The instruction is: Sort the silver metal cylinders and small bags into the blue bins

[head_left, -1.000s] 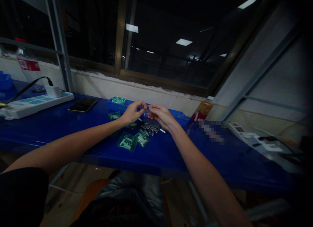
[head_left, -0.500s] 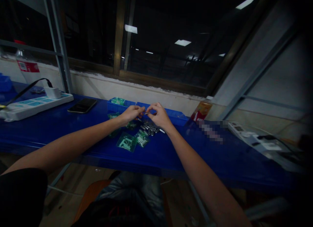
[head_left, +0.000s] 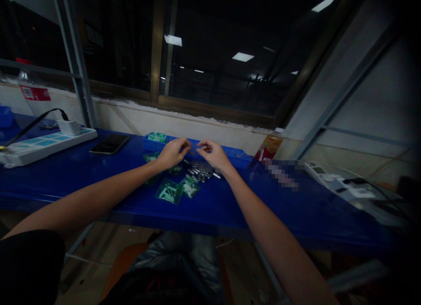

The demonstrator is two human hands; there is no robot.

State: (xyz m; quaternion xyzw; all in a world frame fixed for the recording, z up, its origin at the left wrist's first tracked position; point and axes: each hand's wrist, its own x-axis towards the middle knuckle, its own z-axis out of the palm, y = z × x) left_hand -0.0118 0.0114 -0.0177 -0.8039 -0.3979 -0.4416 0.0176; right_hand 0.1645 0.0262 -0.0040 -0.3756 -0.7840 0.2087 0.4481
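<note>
Over the middle of the blue table, my left hand (head_left: 174, 153) is closed in a pinch. A small thin metal piece (head_left: 191, 153) shows at its fingertips. Just to the right, my right hand (head_left: 213, 156) has its thumb and forefinger curved and apart, with nothing visible between them. Beneath the hands lies a pile of small metal cylinders (head_left: 203, 172). Nearer to me are a clear bag with green-looking contents (head_left: 169, 192) and a bag of small metal parts (head_left: 190, 185). More bags lie partly hidden under my left hand and forearm.
A long blue tray (head_left: 235, 154) stands behind my hands, with a green bag (head_left: 157, 137) at its left end. Left are a phone (head_left: 109, 144) and a power strip (head_left: 49, 143). Right are an orange-red package (head_left: 269, 148) and another white power strip (head_left: 345, 186). A window wall rises behind.
My hands have moved apart, the left one shifting slightly left. The small metal piece that was between both hands' fingertips now shows at the left fingertips. The right thumb and forefinger have parted.
</note>
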